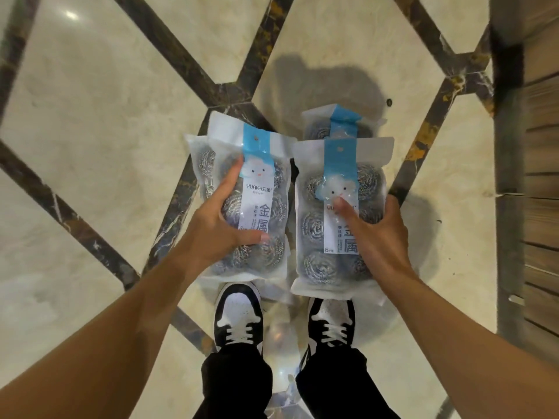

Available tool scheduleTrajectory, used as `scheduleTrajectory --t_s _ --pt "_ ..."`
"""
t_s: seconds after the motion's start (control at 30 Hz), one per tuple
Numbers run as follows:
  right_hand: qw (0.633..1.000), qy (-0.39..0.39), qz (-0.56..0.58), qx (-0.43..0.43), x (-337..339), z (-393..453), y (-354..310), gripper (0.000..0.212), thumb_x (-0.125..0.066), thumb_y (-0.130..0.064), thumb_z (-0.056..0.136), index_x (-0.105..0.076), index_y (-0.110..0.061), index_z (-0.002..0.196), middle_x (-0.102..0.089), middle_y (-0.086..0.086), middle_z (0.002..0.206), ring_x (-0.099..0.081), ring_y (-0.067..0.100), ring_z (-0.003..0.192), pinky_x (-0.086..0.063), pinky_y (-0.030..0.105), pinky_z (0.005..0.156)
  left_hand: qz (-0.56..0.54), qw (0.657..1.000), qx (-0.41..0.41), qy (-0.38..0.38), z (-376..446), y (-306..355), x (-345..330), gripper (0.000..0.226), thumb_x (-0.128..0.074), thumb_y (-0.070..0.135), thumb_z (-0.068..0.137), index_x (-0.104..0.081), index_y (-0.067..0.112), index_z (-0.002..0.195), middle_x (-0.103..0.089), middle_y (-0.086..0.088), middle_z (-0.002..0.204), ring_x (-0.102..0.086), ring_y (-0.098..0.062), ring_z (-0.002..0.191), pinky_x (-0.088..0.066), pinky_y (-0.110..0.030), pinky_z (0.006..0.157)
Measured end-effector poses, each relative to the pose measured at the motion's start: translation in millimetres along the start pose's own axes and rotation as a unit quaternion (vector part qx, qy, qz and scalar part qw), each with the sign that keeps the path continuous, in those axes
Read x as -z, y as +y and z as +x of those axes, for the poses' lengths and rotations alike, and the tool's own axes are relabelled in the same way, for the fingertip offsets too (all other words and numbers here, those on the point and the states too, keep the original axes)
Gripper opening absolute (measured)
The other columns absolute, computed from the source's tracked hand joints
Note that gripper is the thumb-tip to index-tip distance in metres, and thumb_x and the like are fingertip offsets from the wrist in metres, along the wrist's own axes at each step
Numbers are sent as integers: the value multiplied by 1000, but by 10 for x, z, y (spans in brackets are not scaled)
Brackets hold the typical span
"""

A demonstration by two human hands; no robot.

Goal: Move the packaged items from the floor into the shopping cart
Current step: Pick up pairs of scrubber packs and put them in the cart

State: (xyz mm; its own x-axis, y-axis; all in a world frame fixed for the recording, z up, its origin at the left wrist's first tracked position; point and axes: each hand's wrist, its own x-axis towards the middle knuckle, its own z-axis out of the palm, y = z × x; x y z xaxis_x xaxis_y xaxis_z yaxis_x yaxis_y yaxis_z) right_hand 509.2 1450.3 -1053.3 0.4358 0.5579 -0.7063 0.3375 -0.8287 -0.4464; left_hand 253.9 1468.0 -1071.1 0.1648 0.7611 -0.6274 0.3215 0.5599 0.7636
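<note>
Two clear packs of steel wool scourers with blue and white labels are held above the floor. My left hand point(220, 228) grips the left pack point(263, 164), index finger stretched up its front, thumb across the label. Behind it shows the edge of another pack point(196, 152). My right hand point(378, 237) grips the right pack point(314, 231), thumb pressed on its label. One more pack point(332, 119) lies on the floor beyond the right one, mostly hidden. No shopping cart is in view.
Polished cream marble floor point(106, 116) with dark diagonal inlay strips. My two black and white shoes point(239, 319) stand just below the packs. Crumpled clear plastic point(281, 334) lies between the shoes. A wooden slatted structure point(538, 207) runs along the right edge.
</note>
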Motion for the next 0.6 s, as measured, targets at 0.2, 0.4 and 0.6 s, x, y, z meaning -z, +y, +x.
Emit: scheduleTrajectory --t_s 0.2,0.4,0.6 --pt "998 -12 34 50 326 -639 -649 67 -83 -70 63 -63 -33 115 -76 -17 104 -73 7 99 -58 37 95 -124 978 -12 166 -742 730 308 93 -85 6 71 -44 35 150 -64 30 131 -62 8 119 -57 -18 92" --pt "992 -26 -13 124 954 -1773 -1916 80 -75 -89 53 -56 -38 113 -73 -14 109 -73 19 101 -61 49 89 -129 966 2 222 -1797 2144 1102 132 -99 24 64 -11 59 155 -33 22 162 -43 1 143 -54 -31 104" --pt "971 -42 -10 234 1787 -3344 -3440 52 -85 -56 73 -62 -29 112 -72 -20 98 -70 3 86 -53 26 66 -142 950 -36 275 -3199 3795 1916 69 -91 15 70 -58 22 130 -76 28 100 -71 8 93 -52 -7 73"
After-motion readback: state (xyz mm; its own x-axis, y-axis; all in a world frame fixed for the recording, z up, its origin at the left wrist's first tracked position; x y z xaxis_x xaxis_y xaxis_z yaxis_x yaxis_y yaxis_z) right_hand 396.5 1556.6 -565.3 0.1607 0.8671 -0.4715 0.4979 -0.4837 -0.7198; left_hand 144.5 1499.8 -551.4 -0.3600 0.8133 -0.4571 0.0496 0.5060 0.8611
